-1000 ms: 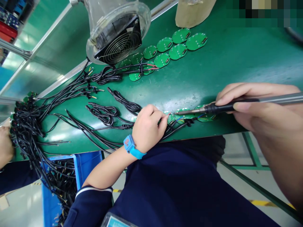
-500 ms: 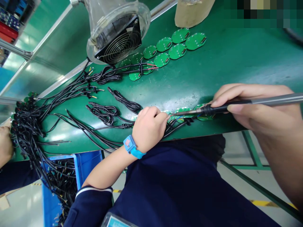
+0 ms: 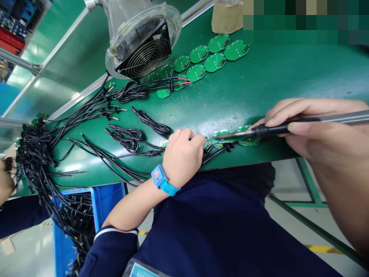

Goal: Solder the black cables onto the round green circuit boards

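My right hand [image 3: 319, 125] grips a soldering iron [image 3: 273, 130], its metal tip pointing left at a round green circuit board [image 3: 226, 133] near the table's front edge. Whether the tip touches the board I cannot tell. My left hand [image 3: 183, 156], a blue strap round its wrist, is closed at the left of this board, fingertips pinched by a thin wire; most of what they hold is hidden. Blue and yellow wires run over the boards from a black cable [image 3: 213, 156] with a black grommet [image 3: 229, 147]. Another board [image 3: 247, 142] lies under the iron's shaft.
A fume extractor with a fan grille [image 3: 145, 57] hangs over the back. Behind my hands lie two rows of round boards [image 3: 215, 62]. Coiled black cables [image 3: 152, 123] and a large cable bundle [image 3: 37, 142] lie left, above a blue crate [image 3: 108, 200]. Another person's hand [image 3: 5, 182] is far left.
My right hand has drawn the soldering iron slightly to the right, its tip leaving my left fingertips. My left hand stays almost in place. The other person's hand has shifted at far left.
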Demonstrator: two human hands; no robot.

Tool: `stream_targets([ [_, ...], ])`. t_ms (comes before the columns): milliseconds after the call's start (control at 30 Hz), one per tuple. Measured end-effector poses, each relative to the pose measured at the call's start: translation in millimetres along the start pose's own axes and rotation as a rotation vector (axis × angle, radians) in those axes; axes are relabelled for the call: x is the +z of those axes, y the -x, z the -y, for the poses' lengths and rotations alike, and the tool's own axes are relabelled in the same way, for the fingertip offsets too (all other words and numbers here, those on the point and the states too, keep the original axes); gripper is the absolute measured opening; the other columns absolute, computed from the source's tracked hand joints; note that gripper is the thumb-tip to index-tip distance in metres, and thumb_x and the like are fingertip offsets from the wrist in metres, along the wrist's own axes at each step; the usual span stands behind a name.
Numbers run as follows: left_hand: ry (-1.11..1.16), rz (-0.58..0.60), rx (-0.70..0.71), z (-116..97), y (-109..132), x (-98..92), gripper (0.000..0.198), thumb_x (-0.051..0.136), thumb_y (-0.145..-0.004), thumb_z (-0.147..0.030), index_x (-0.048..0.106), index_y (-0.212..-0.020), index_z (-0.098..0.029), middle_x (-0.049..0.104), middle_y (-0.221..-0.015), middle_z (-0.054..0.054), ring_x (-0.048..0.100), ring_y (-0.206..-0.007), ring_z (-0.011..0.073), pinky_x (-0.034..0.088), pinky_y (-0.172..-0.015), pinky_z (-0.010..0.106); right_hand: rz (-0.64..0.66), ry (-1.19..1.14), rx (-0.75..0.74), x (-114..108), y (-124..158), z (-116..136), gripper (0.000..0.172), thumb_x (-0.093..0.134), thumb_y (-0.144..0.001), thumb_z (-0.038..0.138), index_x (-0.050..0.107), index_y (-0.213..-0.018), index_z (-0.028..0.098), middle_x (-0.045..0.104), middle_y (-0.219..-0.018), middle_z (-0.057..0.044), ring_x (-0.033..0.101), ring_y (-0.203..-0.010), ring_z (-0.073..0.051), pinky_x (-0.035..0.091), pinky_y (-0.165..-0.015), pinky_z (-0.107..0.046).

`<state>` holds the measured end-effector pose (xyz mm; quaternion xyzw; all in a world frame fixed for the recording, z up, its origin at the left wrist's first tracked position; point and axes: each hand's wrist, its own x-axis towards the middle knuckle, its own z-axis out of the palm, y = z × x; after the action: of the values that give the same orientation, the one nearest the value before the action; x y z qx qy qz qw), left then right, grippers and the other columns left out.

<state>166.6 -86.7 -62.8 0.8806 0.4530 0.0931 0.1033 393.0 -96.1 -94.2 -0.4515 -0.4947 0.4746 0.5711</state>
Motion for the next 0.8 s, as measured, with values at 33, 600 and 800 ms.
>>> stream_targets([
  [33, -0.008, 0.003, 0.002, -0.3, -0.3, -0.5, 0.022, 0.046, -0.091, -0.021, 0.061, -0.075, -0.016, 0.052, -0.074, 0.005, 0.044, -0.071, 0.0172, 0.040, -0.070, 0.032, -0.019, -0.023, 0.002, 0.4, -0.1, 0.4, 0.025, 0.078, -0.062, 0.046, 0.070, -0.066, 0.022, 0.060, -0.066, -0.005, 0.056, -0.063, -0.021, 0.042, -0.058, -0.036],
  [600, 0.133, -0.053, -0.039, 4.3, -0.8, 2.1, 0.013, 0.056, -0.086, -0.018, 0.063, -0.076, -0.014, 0.058, -0.075, 0.005, 0.052, -0.075, 0.0178, 0.043, -0.073, 0.032, 0.224, 0.230, -0.174, -8.0, 4.3, -1.9, 0.009, 0.061, -0.080, 0.023, 0.069, -0.082, 0.024, 0.062, -0.082, -0.005, 0.060, -0.078, -0.021, 0.042, -0.064, -0.035],
  [800, 0.114, -0.039, -0.024, 3.9, -1.4, -0.1, 0.014, 0.054, -0.087, -0.018, 0.064, -0.078, -0.013, 0.057, -0.075, 0.005, 0.052, -0.075, 0.0174, 0.043, -0.074, 0.031, 0.012, 0.008, -0.019, -0.3, 4.2, 4.1, 0.016, 0.072, -0.071, 0.039, 0.071, -0.073, 0.023, 0.061, -0.072, -0.005, 0.058, -0.070, -0.022, 0.040, -0.062, -0.036],
])
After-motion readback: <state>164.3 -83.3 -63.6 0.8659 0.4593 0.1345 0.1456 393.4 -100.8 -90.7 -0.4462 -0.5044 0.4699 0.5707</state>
